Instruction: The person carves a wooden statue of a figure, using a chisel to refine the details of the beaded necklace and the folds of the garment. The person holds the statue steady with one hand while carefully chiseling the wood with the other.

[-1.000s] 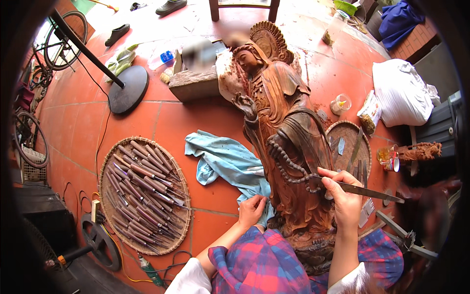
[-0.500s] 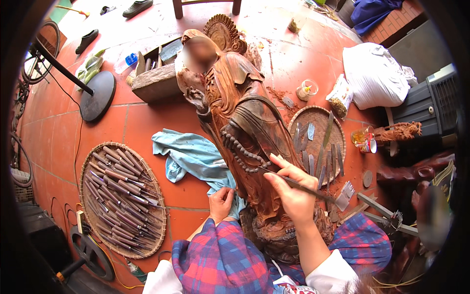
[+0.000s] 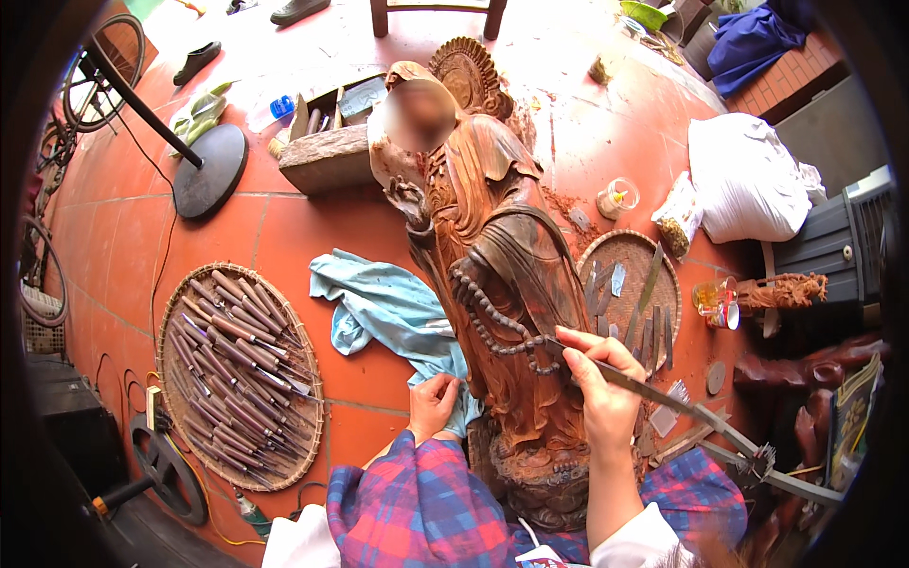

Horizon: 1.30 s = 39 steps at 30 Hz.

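A carved wooden statue (image 3: 530, 275) of a robed figure lies slanted in front of me, its base close to my lap. A string of carved beads (image 3: 492, 327) hangs across its robe. My right hand (image 3: 606, 383) is closed around a long, thin, dark file (image 3: 630, 381), whose tip is at the lower end of the beads. The far end of the file overlaps a grey metal frame from this view. My left hand (image 3: 435, 405) rests with curled fingers by my knee, against a light blue cloth (image 3: 383, 303); whether it grips anything is hidden.
On the left, a round woven tray (image 3: 317, 421) bears several wood-handled carving tools. Another woven tray (image 3: 606, 248) with flat files lies right of the statue. Beyond are a wooden box (image 3: 327, 159), a black round stand base (image 3: 210, 170), a small jar (image 3: 617, 198) and a white sack (image 3: 743, 180).
The whole view has shifted, so the statue and trays appear farther right and mostly lower. My right hand keeps the file's tip at the beads. My left hand stays by the cloth.
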{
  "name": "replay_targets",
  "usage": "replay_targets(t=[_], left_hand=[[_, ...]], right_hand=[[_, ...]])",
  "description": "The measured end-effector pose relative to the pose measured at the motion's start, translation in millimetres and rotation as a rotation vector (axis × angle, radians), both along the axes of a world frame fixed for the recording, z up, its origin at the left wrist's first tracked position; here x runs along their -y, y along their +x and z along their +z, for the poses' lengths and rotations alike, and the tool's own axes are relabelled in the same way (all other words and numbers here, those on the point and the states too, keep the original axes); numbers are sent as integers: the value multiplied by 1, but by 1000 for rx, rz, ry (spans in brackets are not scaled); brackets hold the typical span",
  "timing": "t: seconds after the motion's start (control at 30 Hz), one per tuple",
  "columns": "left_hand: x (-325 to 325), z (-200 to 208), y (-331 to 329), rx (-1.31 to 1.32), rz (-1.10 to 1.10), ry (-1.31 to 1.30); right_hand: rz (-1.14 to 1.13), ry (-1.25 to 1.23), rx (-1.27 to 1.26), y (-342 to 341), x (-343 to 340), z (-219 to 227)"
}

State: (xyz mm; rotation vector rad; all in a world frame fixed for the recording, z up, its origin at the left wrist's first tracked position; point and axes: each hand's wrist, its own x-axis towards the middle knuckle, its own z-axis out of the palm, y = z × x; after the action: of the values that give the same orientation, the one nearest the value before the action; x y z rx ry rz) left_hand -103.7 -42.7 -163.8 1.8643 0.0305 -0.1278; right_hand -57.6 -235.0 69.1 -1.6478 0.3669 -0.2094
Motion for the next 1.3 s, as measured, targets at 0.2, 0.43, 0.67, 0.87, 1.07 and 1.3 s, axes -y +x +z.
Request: replay_targets(t=[0.2,0.43,0.67,0.87,1.07,1.3], left_hand=[[1,1,7,284,-154,223],[-2,-12,43,525,-697,150],[2,-12,45,433,-654,171],[-1,-12,42,453,-585,173],[4,-20,45,445,-613,151],[2,-10,44,431,-589,153]], right_hand=[[64,-83,-8,3,-8,-2],[136,-289,127,-4,-13,-3],[21,-106,11,-2,-4,-2],[27,135,-3,1,-1,-5],[84,-283,68,-4,-12,-8],[-10,85,20,-2,-2,-3]])
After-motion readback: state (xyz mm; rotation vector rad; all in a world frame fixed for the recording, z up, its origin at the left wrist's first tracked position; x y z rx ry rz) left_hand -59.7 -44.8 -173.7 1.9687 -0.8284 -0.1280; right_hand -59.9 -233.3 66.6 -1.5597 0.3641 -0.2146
